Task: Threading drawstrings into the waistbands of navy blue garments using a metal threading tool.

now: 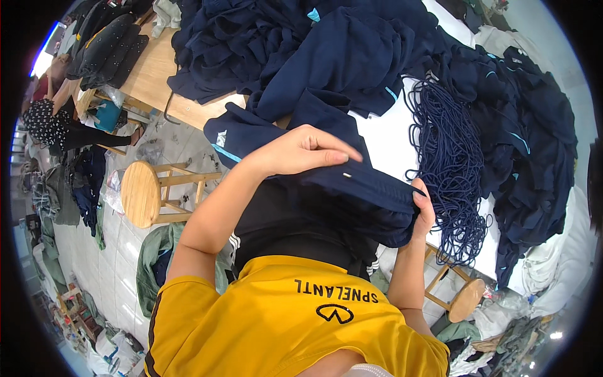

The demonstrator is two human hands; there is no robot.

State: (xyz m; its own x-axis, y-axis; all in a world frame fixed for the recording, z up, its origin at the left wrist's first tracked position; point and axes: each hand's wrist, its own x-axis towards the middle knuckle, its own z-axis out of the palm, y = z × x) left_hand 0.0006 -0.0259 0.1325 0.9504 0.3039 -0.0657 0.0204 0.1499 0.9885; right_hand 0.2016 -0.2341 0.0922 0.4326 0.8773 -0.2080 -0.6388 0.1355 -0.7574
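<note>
Pinches the right end of a dark blue piece of clothing (370, 195) in the right grip (426, 210), with the thumb on the cloth. Bends the left grip (306, 151) over the top edge of the same cloth, thumb and pointing finger close together. Cannot tell about anything thin pinched between them. Has a tiny pale bit (347, 175) on the cloth, just under the left fingertips. Holds the cloth between both hands, over black trousers (289, 235). Wears a yellow shirt (270, 314). Has a counter (377, 144) just ahead, white here. Has a long, messy bunch of dark blue cords (446, 169) on it, near the right grip. Has a big heap of dark blue clothes (314, 56) farther up, with little light blue bits. Has a round wooden stool (139, 193) on the left, on a pale tiled floor (122, 270). Has another person (47, 122) far off to the left.
</note>
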